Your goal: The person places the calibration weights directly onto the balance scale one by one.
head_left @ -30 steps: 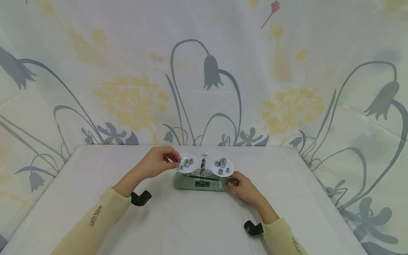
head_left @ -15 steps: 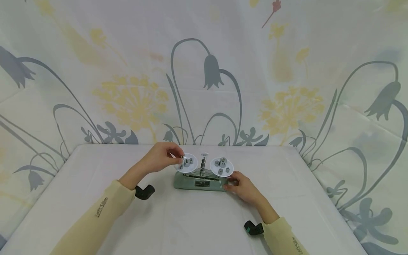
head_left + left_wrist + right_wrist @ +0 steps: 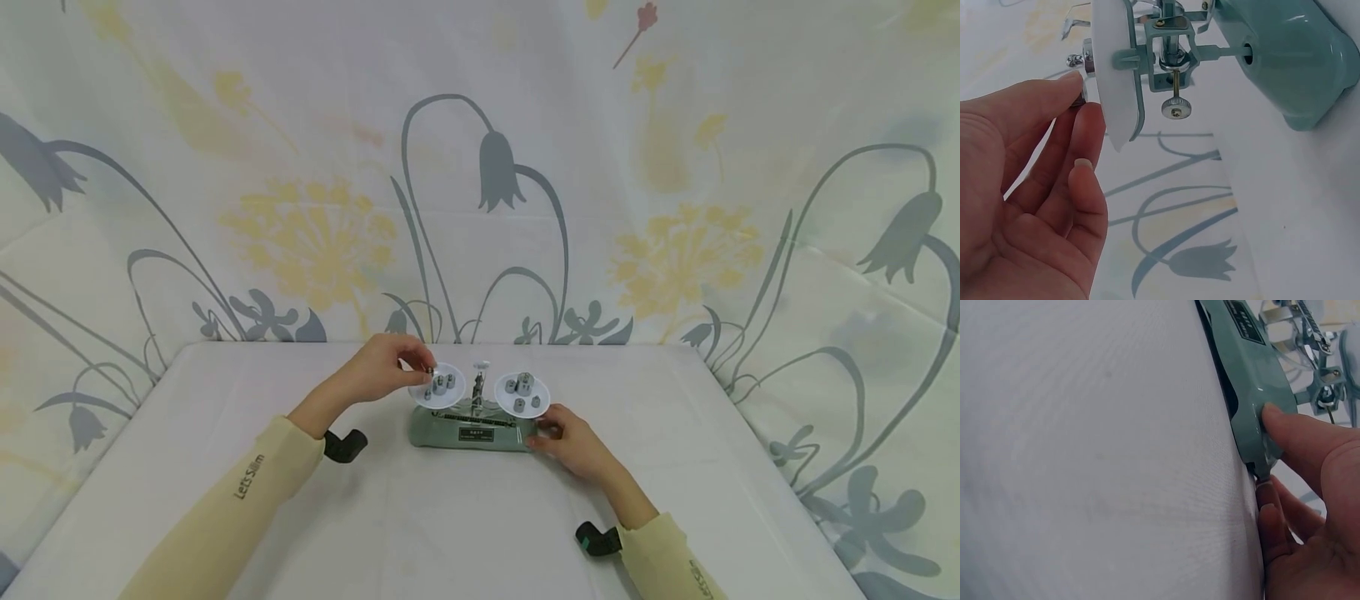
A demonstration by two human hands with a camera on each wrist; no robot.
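A green balance scale (image 3: 435, 432) stands near the table's far side. Several metal weights (image 3: 439, 385) stand on its left white pan (image 3: 457, 393), and several others (image 3: 525, 384) on the right pan (image 3: 536, 390). My left hand (image 3: 381, 367) is at the left pan's outer edge, thumb and finger pinching a small metal weight (image 3: 1079, 100), mostly hidden by the fingertips. Whether that weight touches the pan, I cannot tell. My right hand (image 3: 576, 444) grips the right end of the scale's base (image 3: 1247, 381), thumb on its side and fingers curled at its end.
A white cloth covers the table (image 3: 465, 525). Behind it hangs a flower-printed curtain (image 3: 480, 250). Between the pans rises the scale's centre post (image 3: 477, 386), with a graduated beam in front. Black camera mounts (image 3: 345, 447) stick out at both wrists.
My left hand has moved slightly right and up, bringing the pinched weight from beside the left pan to over its edge. The right hand stays on the base.
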